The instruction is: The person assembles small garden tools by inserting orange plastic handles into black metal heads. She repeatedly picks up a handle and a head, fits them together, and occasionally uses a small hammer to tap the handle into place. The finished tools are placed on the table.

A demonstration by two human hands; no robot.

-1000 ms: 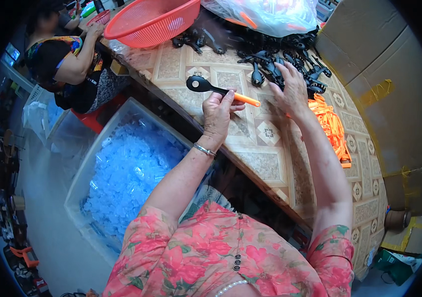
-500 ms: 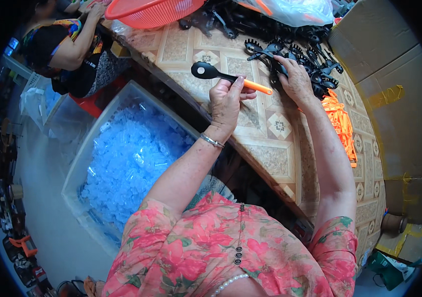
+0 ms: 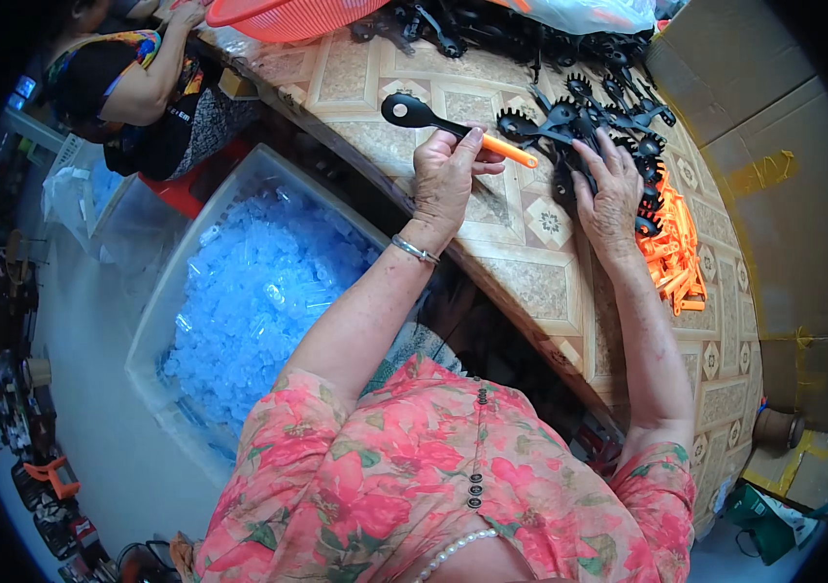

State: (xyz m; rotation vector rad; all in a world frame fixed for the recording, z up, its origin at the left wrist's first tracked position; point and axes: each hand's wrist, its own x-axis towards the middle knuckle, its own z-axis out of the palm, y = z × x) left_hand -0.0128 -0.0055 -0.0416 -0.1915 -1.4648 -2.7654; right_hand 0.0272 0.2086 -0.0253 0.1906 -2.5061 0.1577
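Clock directions run from the middle of the view. At 2 o'clock the right hand (image 3: 611,204) has its fingertips lost among a heap of black toothed utensil heads (image 3: 521,124); whether it grasps one or merely rests there, I cannot tell. The left hand (image 3: 445,182), between 12 and 1, pinches a black-and-orange utensil (image 3: 412,111) over the table (image 3: 535,282), its thumb covering part of the middle; the black end aims at 10 o'clock, the orange end nearly at 4. The top edge cuts off a red basket (image 3: 287,17) at 11 and a plastic bag (image 3: 593,15) at 1. A co-worker (image 3: 147,107), seated at 10 o'clock, is partly lost in the dark rim, and the clutter down the far left is too dim to identify.

At 9 o'clock a pale bin (image 3: 169,301) beside the table is heaped with small, clear, bluish pieces; the left forearm and sleeve hide its near side. Orange shapes show through the bag, while the basket's contents are out of sight.

A pile of orange handles (image 3: 674,253) lies near 3, just beyond the right wrist and partly behind it. Taped cardboard (image 3: 763,117) walls the table's far side at 2; a green package (image 3: 773,525) sits at 4.
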